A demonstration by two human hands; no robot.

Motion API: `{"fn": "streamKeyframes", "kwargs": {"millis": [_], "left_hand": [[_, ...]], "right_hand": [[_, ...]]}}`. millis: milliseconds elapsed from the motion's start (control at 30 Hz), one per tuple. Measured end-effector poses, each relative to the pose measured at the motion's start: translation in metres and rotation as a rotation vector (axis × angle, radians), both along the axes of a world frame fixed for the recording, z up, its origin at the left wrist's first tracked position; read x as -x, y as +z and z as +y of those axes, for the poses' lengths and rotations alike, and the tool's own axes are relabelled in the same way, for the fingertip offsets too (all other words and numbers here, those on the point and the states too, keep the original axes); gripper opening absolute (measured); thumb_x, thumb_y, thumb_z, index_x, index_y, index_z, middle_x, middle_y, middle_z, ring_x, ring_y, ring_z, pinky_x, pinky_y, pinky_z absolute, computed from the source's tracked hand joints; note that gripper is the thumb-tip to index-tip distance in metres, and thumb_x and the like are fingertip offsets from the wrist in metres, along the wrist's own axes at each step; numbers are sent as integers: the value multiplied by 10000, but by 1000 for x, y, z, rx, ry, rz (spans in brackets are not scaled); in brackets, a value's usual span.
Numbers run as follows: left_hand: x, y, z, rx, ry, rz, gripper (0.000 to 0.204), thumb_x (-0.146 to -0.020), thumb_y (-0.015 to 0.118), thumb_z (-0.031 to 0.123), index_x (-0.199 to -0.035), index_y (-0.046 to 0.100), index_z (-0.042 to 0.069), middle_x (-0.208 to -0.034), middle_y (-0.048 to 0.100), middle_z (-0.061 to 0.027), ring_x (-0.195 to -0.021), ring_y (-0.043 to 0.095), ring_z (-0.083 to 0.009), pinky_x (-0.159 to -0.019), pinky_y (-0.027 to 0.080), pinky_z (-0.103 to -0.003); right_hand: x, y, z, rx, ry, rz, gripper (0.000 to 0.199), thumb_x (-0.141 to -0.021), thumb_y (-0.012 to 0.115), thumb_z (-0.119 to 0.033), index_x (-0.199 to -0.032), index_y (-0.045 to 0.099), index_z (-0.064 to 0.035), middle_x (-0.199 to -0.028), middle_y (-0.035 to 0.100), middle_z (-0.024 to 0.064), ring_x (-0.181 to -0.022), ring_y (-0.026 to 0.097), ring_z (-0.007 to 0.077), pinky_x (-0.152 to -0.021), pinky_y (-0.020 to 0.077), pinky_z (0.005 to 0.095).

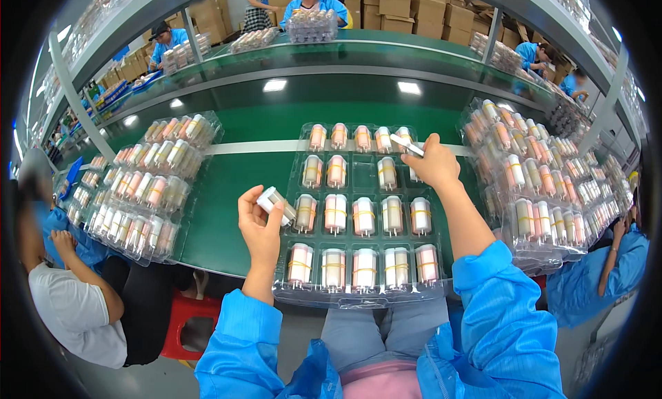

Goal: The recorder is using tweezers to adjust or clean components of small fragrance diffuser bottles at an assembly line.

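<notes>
My left hand (258,223) pinches a bundle of small white and grey cylinders (274,203) with thin prongs, holding it tilted at the left edge of a clear plastic tray (348,301). My right hand (436,163) is closed on a slim white cylindrical piece (407,145) above the tray's far right corner. Rows of cells in the tray hold paired cylinders, pink, white or grey, standing with yellow bands around them, such as a pink bundle (336,171). Fingers partly cover the far right cells.
Stacked filled trays stand on the left (141,199) and on the right (545,213) of the green worktop (224,227). A metal shelf frame (76,106) arches overhead. People sit close on both sides, and others work across the line. A red stool (189,320) is at lower left.
</notes>
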State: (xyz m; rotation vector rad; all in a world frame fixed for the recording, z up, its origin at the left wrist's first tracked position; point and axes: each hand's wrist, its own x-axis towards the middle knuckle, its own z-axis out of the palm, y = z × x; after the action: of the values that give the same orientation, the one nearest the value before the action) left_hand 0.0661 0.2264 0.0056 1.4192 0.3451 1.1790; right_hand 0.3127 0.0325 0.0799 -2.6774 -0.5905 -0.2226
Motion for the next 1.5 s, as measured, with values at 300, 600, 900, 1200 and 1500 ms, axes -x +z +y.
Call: {"fn": "streamKeyframes", "kwargs": {"millis": [300, 600, 900, 1200, 1500], "left_hand": [[2, 2, 0, 40, 3, 3, 390, -843, 613, -28, -1191, 436, -35, -1065, 539, -109, -944, 581, -154, -818, 490, -276], [1, -1, 1, 32, 17, 3, 425, -826, 626, -42, -1202, 429, -40, -1107, 519, -118, -990, 568, -167, -851, 486, -287], [1, -10, 13, 3, 84, -19, 396, -798, 631, -72, -1174, 505, -65, -1090, 553, -93, -993, 574, -163, -855, 481, -280], [61, 17, -16, 319, -178, -370, 272, -791, 593, 87, -1030, 469, 51, -965, 576, -131, -845, 564, -206, -796, 468, -361], [78, 31, -179, 193, -394, 136, 227, -700, 724, -74, -762, 537, 40, -734, 558, -43, -658, 508, -93, -593, 412, -241]], "right_hand": [[6, -18, 1, -65, 28, -91, 446, -783, 669, -406, -964, 528, -24, -880, 665, 202, -872, 643, 397, -746, 500, 479], [11, -35, -1, -132, 107, -45, 359, -809, 654, -204, -1035, 484, 18, -923, 621, 243, -871, 628, 445, -742, 516, 511], [45, -9, -30, -664, 305, -45, 304, -932, 499, -280, -849, 608, -8, -880, 577, 145, -796, 584, 308, -707, 447, 423], [144, -3, -143, -969, 225, 511, 172, -945, 514, -134, -848, 576, -7, -818, 568, 53, -725, 582, 133, -682, 469, 261], [173, -34, -171, -1168, 340, 551, 66, -908, 546, -42, -937, 548, 18, -819, 597, 82, -703, 589, 118, -659, 484, 249]]}}
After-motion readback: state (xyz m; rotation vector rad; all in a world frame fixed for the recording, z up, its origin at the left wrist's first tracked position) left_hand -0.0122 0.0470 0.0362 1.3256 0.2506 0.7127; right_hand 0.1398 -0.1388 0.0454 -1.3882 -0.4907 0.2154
